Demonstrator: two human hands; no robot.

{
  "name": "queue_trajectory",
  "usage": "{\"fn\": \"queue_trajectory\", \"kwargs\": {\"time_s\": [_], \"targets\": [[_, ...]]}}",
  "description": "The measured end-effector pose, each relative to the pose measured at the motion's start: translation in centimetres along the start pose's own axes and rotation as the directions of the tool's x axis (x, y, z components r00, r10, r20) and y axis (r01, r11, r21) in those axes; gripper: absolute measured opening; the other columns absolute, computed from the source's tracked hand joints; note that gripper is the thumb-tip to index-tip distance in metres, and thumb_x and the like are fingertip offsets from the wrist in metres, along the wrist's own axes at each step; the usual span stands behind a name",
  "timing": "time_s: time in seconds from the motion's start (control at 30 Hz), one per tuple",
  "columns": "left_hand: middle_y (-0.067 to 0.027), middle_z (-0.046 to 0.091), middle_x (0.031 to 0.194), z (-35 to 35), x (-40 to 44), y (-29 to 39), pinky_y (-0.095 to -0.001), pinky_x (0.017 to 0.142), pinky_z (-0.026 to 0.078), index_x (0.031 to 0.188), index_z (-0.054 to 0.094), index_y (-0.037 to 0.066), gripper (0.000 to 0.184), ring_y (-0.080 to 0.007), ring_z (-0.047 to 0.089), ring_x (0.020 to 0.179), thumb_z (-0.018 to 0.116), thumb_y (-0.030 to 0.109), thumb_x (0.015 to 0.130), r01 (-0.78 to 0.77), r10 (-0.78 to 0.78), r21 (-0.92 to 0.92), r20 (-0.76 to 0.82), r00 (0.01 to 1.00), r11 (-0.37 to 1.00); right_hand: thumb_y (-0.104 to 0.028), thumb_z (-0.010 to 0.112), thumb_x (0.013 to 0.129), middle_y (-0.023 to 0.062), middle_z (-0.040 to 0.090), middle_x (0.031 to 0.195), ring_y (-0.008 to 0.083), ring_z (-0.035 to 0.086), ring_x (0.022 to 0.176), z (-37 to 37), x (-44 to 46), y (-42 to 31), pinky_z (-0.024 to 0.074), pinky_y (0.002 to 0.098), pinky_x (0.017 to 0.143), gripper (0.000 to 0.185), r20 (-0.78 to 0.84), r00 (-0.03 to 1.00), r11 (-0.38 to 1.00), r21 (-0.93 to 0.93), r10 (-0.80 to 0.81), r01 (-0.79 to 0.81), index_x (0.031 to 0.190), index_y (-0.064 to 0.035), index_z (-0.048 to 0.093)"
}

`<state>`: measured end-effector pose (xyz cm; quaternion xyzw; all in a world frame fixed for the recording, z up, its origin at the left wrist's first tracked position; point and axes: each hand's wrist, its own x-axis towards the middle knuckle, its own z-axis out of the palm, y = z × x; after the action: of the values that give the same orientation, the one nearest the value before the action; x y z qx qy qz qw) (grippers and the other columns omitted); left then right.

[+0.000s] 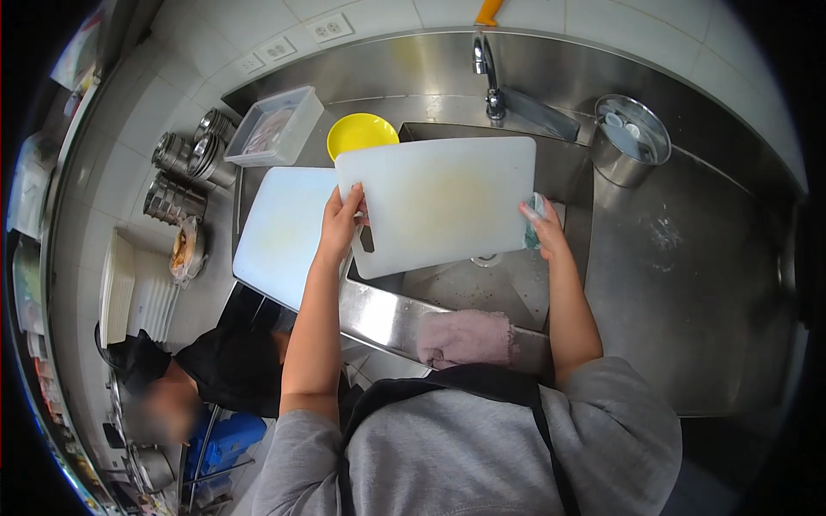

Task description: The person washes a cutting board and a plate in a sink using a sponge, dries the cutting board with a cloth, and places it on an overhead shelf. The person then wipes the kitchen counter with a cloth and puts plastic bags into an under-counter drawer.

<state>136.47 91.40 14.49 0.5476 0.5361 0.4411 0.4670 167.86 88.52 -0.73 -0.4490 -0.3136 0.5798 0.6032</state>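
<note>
A white cutting board [439, 202] with a faint yellowish stain is held up over the steel sink [465, 288]. My left hand [342, 215] grips its left edge near the handle slot, thumb on the upper face. At the right edge, my right hand [544, 225] has its fingers round a green and white scrubber [533, 234] that touches the board. Another white board [280, 228] lies to the left of the sink, partly behind my left arm. Behind the held board is a yellow bowl [361, 133], partly hidden.
A faucet [492, 86] rises behind the sink. Right of it stands a steel pot [631, 142] with items inside. A pink cloth [467, 338] hangs on the front rim. Back left are a plastic bin [275, 129] and stacked steel containers [175, 198]. Another person [228, 365] is at lower left.
</note>
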Motion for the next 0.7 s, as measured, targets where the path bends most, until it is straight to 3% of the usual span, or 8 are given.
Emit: {"fn": "queue_trajectory", "kwargs": {"time_s": [0.2,0.27,0.3,0.33,0.47,0.53,0.63,0.7], "targets": [[0.0054,0.045,0.064,2.0,-2.0,-1.8,-0.0207,0.053,0.04,0.082,0.045,0.015,0.018,-0.0052,0.047,0.059,0.046,0.033,0.085,0.227,-0.188,-0.264,0.166,0.968,0.938,-0.027,0.062,0.074,0.0099,0.053,0.1,0.0209,0.05,0.093,1.2,2.0,2.1,0.0397,0.0332,0.08,0.043,-0.333,0.937,0.921,-0.388,-0.106,-0.034,0.109,-0.0066,0.046],[0.0053,0.045,0.064,3.2,-2.1,-2.3,-0.0204,0.053,0.039,0.082,0.046,0.015,0.018,-0.005,0.046,0.058,0.047,0.033,0.085,0.16,-0.077,-0.363,0.233,0.969,0.918,-0.027,0.06,0.074,0.0114,0.05,0.1,0.0271,0.047,0.096,2.9,2.7,3.5,0.0389,0.038,0.08,0.041,-0.51,0.782,0.679,-0.717,-0.359,-0.157,0.108,-0.0109,0.046],[0.0052,0.046,0.064,4.3,-2.5,-1.7,-0.0199,0.051,0.038,0.081,0.047,0.015,0.019,-0.0045,0.044,0.056,0.047,0.033,0.084,0.13,-0.07,-0.329,0.186,0.98,0.935,-0.024,0.06,0.072,0.0114,0.047,0.101,0.0305,0.044,0.098,4.2,2.9,4.4,0.0376,0.0408,0.08,0.039,-0.476,0.723,0.656,-0.754,-0.5,-0.043,0.106,-0.0137,0.046],[0.0053,0.047,0.064,5.5,-2.9,-1.6,-0.0195,0.05,0.036,0.082,0.049,0.014,0.019,-0.004,0.044,0.055,0.048,0.033,0.084,0.115,-0.083,-0.294,0.12,0.989,0.949,-0.02,0.059,0.072,0.0113,0.047,0.101,0.0308,0.044,0.098,6.5,2.1,4.0,0.0377,0.0401,0.08,0.037,-0.344,0.755,0.599,-0.796,-0.558,0.08,0.106,-0.0128,0.046],[0.0045,0.048,0.064,7.2,-2.8,-2.4,-0.0207,0.051,0.037,0.083,0.051,0.011,0.022,-0.0043,0.044,0.055,0.049,0.033,0.084,0.115,-0.083,-0.29,0.121,0.989,0.95,-0.007,0.054,0.072,0.0117,0.046,0.102,0.0316,0.043,0.098,11.1,0.2,0.2,0.0378,0.0383,0.081,0.033,-0.05,0.798,0.509,-0.794,-0.601,0.334,0.104,-0.0102,0.046],[0.0029,0.051,0.068,7.4,-3.8,-0.6,-0.0205,0.052,0.039,0.087,0.051,0.009,0.024,-0.0051,0.047,0.057,0.049,0.033,0.084,0.065,-0.034,-0.291,0.109,0.993,0.954,0.0,0.051,0.071,0.0137,0.047,0.1,0.0323,0.044,0.097,8.5,3.7,1.8,0.0379,0.0378,0.081,0.032,-0.168,0.728,0.544,-0.777,-0.664,0.317,0.102,-0.0069,0.046],[0.0004,0.055,0.074,6.5,-4.0,-0.3,-0.02,0.056,0.042,0.093,0.05,0.008,0.026,-0.0067,0.052,0.061,0.049,0.032,0.084,0.068,-0.028,-0.279,0.146,0.989,0.958,0.002,0.05,0.07,0.0179,0.051,0.096,0.0334,0.05,0.092,3.4,6.7,1.8,0.0388,0.0376,0.082,0.033,-0.458,0.795,0.697,-0.715,-0.399,-0.062,0.102,-0.0019,0.046],[0.0028,0.05,0.066,6.9,-4.7,0.8,-0.0197,0.053,0.039,0.088,0.051,0.009,0.024,-0.0054,0.046,0.054,0.049,0.032,0.084,0.075,-0.06,-0.293,0.062,0.996,0.953,0.002,0.05,0.07,0.0174,0.052,0.095,0.033,0.05,0.091,4.4,6.6,2.5,0.0395,0.0379,0.081,0.032,-0.393,0.792,0.662,-0.749,-0.468,0.02,0.101,-0.0018,0.046]]}}
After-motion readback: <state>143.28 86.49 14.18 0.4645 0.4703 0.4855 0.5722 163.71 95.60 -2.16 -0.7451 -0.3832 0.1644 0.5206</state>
